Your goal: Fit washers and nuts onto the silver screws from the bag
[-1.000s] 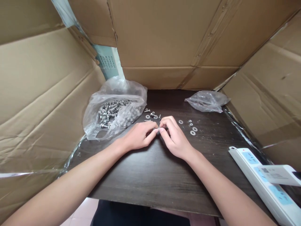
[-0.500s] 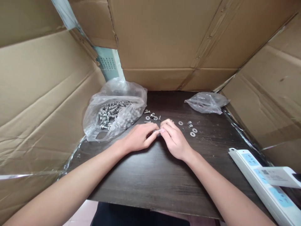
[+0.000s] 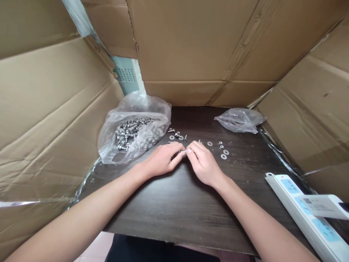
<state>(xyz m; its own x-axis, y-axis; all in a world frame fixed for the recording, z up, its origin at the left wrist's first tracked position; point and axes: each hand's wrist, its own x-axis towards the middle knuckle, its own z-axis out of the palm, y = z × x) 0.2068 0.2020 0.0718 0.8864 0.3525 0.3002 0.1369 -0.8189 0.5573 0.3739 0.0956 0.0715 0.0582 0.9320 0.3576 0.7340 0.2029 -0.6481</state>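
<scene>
Fingertips of both hands meet over the middle of the dark table. Between them a small shiny bolt (image 3: pixel 183 151) shows, lying sideways and mostly covered by the fingers. My left hand (image 3: pixel 160 159) pinches it from the left with thumb and index finger. From the right, my right hand (image 3: pixel 202 162) is closed around its other end, its thumb pressed against the fingers. Whether a nut or washer is on the bolt cannot be made out. Just beyond the hands lie loose bolts (image 3: pixel 185 138), a flat washer (image 3: pixel 171 137) and nuts (image 3: pixel 176 134).
At the left a clear plastic bag (image 3: pixel 109 145) holds many bolts (image 3: pixel 125 136). Washers (image 3: pixel 224 157) and nuts (image 3: pixel 221 147) lie right of the hands. Another clear bag (image 3: pixel 240 120) is at the back right. A white power strip (image 3: pixel 300 203) runs along the right; cardboard walls (image 3: pixel 185 43) surround the table.
Both hands keep their grip on the bolt at nearly the same spot. The right hand's fingers have shifted slightly, and the whole view has moved a little.
</scene>
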